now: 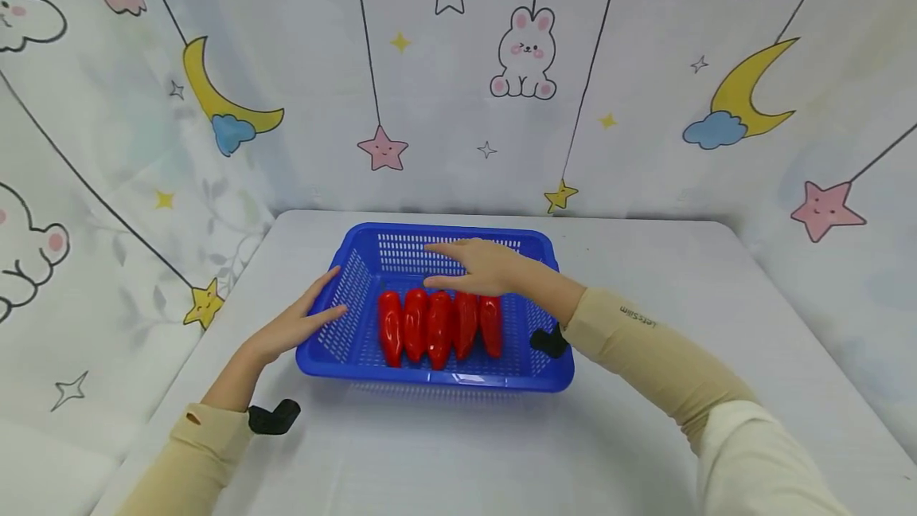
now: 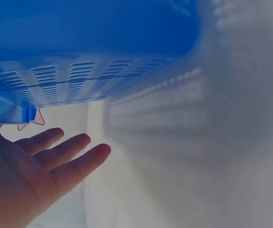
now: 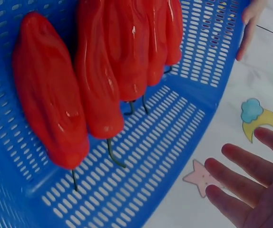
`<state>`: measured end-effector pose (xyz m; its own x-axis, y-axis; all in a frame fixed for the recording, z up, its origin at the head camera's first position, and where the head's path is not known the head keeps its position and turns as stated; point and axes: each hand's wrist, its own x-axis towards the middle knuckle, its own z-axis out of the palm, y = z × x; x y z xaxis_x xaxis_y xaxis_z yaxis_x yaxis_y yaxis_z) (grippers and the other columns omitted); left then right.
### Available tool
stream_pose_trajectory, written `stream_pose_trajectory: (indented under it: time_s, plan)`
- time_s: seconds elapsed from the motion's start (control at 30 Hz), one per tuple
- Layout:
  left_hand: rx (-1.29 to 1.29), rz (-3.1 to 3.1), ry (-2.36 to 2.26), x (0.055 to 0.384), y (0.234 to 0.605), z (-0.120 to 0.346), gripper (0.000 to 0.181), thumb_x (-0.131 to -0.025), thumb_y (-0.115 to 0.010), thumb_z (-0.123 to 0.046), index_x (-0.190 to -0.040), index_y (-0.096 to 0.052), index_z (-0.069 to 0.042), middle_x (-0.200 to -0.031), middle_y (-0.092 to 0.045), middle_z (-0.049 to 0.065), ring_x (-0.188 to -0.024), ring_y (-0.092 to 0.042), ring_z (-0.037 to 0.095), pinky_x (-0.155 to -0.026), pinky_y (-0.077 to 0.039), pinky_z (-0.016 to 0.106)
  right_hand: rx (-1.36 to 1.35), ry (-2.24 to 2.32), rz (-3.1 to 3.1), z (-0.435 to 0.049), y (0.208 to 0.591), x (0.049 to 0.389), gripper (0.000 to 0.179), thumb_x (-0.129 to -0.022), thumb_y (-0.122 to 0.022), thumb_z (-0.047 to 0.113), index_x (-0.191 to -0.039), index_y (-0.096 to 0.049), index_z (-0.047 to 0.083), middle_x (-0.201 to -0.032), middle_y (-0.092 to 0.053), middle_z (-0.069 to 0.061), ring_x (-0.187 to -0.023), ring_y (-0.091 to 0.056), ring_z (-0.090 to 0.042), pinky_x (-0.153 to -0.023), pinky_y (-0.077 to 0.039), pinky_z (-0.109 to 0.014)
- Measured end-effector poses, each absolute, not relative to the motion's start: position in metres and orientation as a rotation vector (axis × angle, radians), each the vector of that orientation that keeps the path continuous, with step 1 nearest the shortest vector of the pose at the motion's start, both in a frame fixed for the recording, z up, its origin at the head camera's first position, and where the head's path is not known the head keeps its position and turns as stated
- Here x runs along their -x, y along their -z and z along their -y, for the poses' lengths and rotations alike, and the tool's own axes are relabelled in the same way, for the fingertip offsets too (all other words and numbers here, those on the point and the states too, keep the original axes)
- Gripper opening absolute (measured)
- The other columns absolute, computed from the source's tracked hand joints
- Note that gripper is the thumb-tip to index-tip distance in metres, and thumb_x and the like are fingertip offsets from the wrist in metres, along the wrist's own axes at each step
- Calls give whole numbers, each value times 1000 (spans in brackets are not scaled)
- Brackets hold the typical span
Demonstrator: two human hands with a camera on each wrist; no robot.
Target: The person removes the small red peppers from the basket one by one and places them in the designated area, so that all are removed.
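L hand [image 1: 294, 326] prob. touching bskt rim [image 1: 437, 377]; R hand [image 1: 487, 265] over 5 peppers [image 1: 438, 329].

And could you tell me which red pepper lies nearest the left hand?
The pepper at the row's left end in the head view; the other four lie farther from the left hand.

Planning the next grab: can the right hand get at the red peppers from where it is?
Most likely yes: the right hand looks to be above the blue basket, fingers extended and holding nothing, and the right wrist view shows nothing covering the red peppers.
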<state>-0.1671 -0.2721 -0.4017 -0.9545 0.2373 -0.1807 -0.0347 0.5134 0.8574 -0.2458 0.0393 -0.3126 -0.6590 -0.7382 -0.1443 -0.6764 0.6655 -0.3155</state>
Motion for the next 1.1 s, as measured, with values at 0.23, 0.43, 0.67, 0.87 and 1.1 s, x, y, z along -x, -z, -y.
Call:
stream_pose_trajectory:
  time_s: [0.23,0.43,0.67,0.87,1.1]
  plan:
    - [-148,-2432,-1563,166,404,269,74,-91,-49,-33,-146,1,-36,-152,5,13,-134,-3,44,-96,-12,69,1185,344,-2603,-30,324,249,67,-85,-42,58,-142,-35,23,-140,-41,-2,-128,-37,-23,-101,-31,-45]
    - [-128,-2385,-1648,161,403,266,76,-90,-52,-25,-147,-1,-34,-152,6,12,-134,-2,43,-97,-10,68,1181,255,-2581,-26,334,247,69,-84,-41,60,-142,-34,23,-140,-41,-3,-128,-37,-22,-100,-33,-44]
    - [-106,-2349,-1702,151,408,263,76,-91,-50,-21,-146,0,-35,-152,8,13,-134,-1,46,-97,-13,67,1194,197,-2549,-16,348,244,70,-83,-42,62,-142,-35,24,-138,-44,-4,-127,-39,-23,-97,-36,-45]
    - [-104,-2327,-1753,146,410,261,78,-90,-51,-19,-146,0,-36,-152,10,10,-134,-1,45,-96,-16,67,1296,191,-2528,-4,355,243,69,-83,-43,62,-139,-40,23,-135,-47,-3,-123,-44,-22,-95,-39,-43]
    - [-124,-2301,-1792,147,414,259,79,-88,-49,-9,-147,-2,-33,-152,9,11,-133,-3,45,-97,-17,67,1340,173,-2504,9,366,240,71,-83,-41,63,-139,-40,20,-133,-50,-5,-121,-46,-22,-94,-40,-42]
